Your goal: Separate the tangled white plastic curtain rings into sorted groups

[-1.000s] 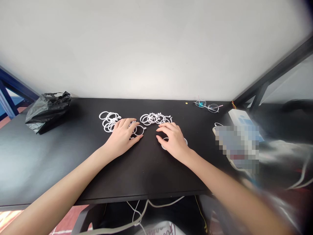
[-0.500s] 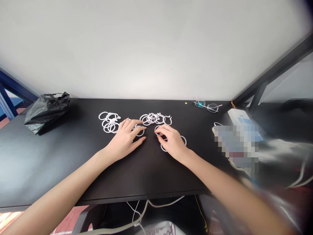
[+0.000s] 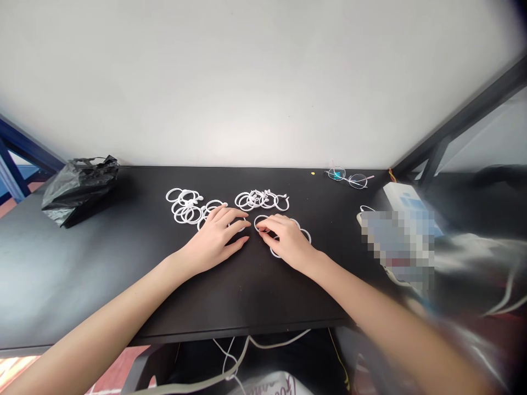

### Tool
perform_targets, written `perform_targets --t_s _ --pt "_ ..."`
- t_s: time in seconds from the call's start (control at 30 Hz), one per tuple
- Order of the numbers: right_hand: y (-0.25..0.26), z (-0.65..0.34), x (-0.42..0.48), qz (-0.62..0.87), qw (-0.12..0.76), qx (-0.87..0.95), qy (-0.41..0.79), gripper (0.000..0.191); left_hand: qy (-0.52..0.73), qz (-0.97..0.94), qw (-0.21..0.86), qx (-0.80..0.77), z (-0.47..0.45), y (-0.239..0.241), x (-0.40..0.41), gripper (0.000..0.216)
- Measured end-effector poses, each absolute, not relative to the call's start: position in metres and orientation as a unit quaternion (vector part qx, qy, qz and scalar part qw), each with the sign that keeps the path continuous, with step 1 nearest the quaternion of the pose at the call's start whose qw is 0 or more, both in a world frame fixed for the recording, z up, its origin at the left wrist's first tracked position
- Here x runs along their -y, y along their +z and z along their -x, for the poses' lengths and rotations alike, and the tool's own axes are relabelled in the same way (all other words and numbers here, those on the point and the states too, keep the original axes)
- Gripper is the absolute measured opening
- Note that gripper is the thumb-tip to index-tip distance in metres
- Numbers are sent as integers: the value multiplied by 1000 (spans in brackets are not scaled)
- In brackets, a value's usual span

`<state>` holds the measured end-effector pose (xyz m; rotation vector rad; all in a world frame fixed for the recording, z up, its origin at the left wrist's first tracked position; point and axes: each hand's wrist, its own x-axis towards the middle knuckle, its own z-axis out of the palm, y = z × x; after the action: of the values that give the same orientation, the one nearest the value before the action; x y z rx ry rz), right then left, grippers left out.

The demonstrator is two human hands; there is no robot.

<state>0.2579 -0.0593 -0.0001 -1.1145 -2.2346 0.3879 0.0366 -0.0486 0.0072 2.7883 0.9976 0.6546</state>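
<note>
Two heaps of white plastic rings lie on the black table [image 3: 82, 263]: a left heap [image 3: 185, 206] and a middle heap [image 3: 261, 200]. My left hand [image 3: 216, 238] rests on the table with fingers stretched over a loose ring [image 3: 237, 224]. My right hand [image 3: 288, 238] pinches a single white ring [image 3: 261, 222] between thumb and fingertips. Further rings [image 3: 305, 236] lie partly hidden under its palm. The two hands almost meet at their fingertips.
A crumpled black plastic bag [image 3: 76, 186] sits at the back left. Spectacles [image 3: 349, 178] lie at the back right. A white box [image 3: 405, 197] and a blurred-out object [image 3: 397, 241] stand at the right. White cables [image 3: 234, 356] hang below the front edge.
My right hand has slid left and closed on a ring from the table. My left hand has shifted slightly right toward it, uncovering rings beside the left heap.
</note>
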Motion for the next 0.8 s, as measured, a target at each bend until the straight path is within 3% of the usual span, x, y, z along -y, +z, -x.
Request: perform_targets --t_s 0.27,0.5,0.8 --pt "1 -260 58 369 299 872 116 9 218 -920 73 -317 -36 7 49 24" --pt "3 -254 63 333 373 850 167 13 186 -934 85 -294 -38 10 48 22" --pt "8 -252 68 318 453 814 178 7 227 -899 189 -323 -39 14 51 15"
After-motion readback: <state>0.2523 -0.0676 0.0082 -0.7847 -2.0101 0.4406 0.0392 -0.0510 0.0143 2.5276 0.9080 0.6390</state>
